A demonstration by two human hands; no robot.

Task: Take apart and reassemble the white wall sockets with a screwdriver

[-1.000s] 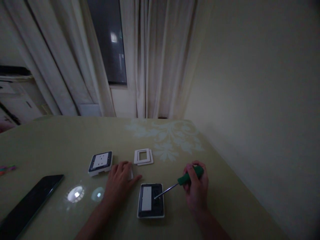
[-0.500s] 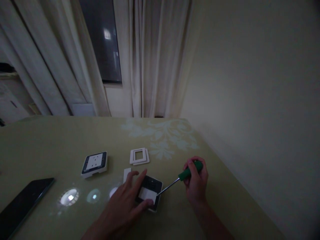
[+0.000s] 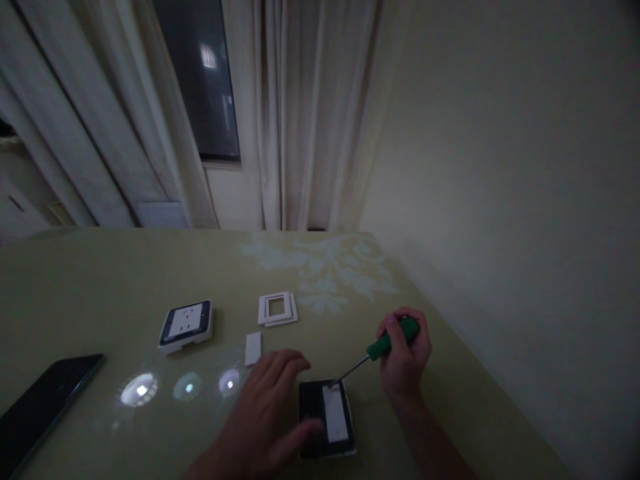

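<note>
A wall switch (image 3: 336,417) with a black frame and a white rocker strip lies on the table in front of me. My left hand (image 3: 267,407) is beside its left edge, fingers and thumb apart. The thumb overlaps the frame, and whether it touches is hard to tell. My right hand (image 3: 406,357) is closed around the green handle of a screwdriver (image 3: 387,340). Its metal shaft slants down to the left, with the tip at the top end of the white strip. Just beyond my left fingers lies a small white plate (image 3: 253,349).
Two white square frames (image 3: 267,312) lie stacked farther back. A boxed wall socket (image 3: 186,325) sits to the left, and a dark tablet or phone (image 3: 47,393) at the near left. The wall (image 3: 500,200) runs along the table's right side.
The switch has turned and shifted right and nearer to me. My left hand has come off the white strip. The screwdriver has moved slightly right, its tip now at the strip's far end.
</note>
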